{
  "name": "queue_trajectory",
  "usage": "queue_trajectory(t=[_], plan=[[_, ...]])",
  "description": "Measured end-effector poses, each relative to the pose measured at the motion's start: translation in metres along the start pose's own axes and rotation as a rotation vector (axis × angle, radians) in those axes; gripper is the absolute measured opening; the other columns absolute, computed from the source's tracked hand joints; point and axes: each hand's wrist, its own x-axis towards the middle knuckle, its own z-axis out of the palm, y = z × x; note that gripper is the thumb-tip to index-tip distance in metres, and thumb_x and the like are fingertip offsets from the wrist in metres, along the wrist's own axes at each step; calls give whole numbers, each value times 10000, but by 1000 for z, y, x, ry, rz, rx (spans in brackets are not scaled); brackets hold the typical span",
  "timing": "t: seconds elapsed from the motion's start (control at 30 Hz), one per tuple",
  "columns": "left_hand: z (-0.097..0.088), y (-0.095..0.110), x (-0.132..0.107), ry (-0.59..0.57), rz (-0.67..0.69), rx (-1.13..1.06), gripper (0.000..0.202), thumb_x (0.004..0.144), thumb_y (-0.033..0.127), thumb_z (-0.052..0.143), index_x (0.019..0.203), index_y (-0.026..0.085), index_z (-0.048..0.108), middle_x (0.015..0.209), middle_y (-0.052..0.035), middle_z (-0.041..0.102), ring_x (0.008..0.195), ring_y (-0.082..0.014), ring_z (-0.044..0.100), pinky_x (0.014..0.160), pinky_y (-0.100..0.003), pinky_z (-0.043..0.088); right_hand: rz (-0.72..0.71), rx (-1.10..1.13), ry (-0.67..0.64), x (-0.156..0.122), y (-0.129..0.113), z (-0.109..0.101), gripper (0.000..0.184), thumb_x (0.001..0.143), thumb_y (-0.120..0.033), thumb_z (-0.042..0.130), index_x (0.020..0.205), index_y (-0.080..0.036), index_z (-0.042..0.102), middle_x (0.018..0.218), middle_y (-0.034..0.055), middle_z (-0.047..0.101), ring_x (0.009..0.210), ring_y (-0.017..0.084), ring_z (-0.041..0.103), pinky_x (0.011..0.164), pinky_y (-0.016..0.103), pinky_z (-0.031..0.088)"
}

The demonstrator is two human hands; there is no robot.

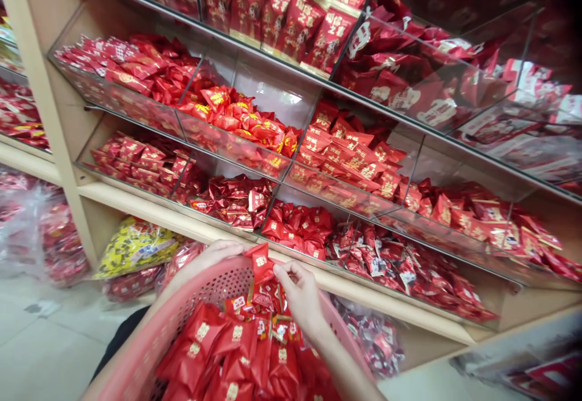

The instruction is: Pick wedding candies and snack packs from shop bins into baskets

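Head view: red packet (260,262) in right hand (302,296), just above pink basket (150,340).

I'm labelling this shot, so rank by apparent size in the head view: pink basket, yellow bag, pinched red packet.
1. pink basket, though it is nearest the camera
2. yellow bag
3. red packet, in the right hand
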Motion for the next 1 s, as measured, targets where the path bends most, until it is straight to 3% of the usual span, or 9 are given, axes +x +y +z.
queue_trajectory(t=[0.1, 0.33, 0.47, 0.6, 0.77, 0.9, 1.0], plan=[[2, -1, 0, -70, -55, -79, 255, 654, 340, 714, 808, 137, 724, 791, -21, 737, 756, -214, 645, 758, -294, 462, 41, 47, 4, -7, 6, 4, 327, 761, -474, 600, 652, -166, 598, 645, -4, 584, 632, 136, 496, 635, 255, 407], [2, 0, 2, -88, -35, -160, 180, 573, 319, 750, 611, 155, 686, 949, -48, 723, 848, -197, 635, 825, -286, 446, 93, 46, -142, -20, -2, 13, 339, 766, -478, 591, 650, -160, 612, 626, -12, 579, 623, 129, 494, 617, 247, 394], [2, -1, 2, -125, -25, -186, 163, 608, 308, 729, 622, 151, 687, 973, -57, 722, 838, -196, 639, 823, -297, 447, 22, -17, -77, -1, -20, 13, 348, 789, -473, 558, 644, -163, 613, 645, -8, 593, 640, 130, 521, 624, 243, 403], [3, -1, 2, -147, -23, -191, 141, 620, 273, 724, 678, 147, 700, 850, -38, 737, 817, -197, 647, 827, -303, 444, 15, -67, -128, 26, -31, 21, 288, 766, -428, 570, 660, -163, 614, 572, -25, 563, 529, 109, 490, 529, 231, 386], [0, -5, 2, -113, 13, -173, 174, 610, 247, 738, 754, 150, 717, 742, -11, 726, 693, -156, 635, 739, -264, 463, 120, -108, -186, 39, -30, 32, 238, 708, -351, 630, 569, -173, 556, 486, -51, 505, 418, 77, 420, 430, 212, 339], [0, -7, 1, -69, 60, -127, 210, 638, 286, 736, 797, 150, 726, 816, -36, 734, 801, -190, 648, 804, -281, 461, 256, -14, -181, 32, -30, 29, 236, 673, -332, 672, 566, -171, 536, 522, -53, 515, 425, 81, 467, 425, 220, 416], [4, -1, -1, -15, 34, -71, 223, 686, 338, 702, 817, 161, 734, 837, -38, 737, 856, -218, 647, 822, -294, 460, 265, 142, -99, 26, -30, 23, 275, 639, -383, 713, 603, -166, 547, 581, -46, 538, 499, 95, 531, 475, 237, 489]])
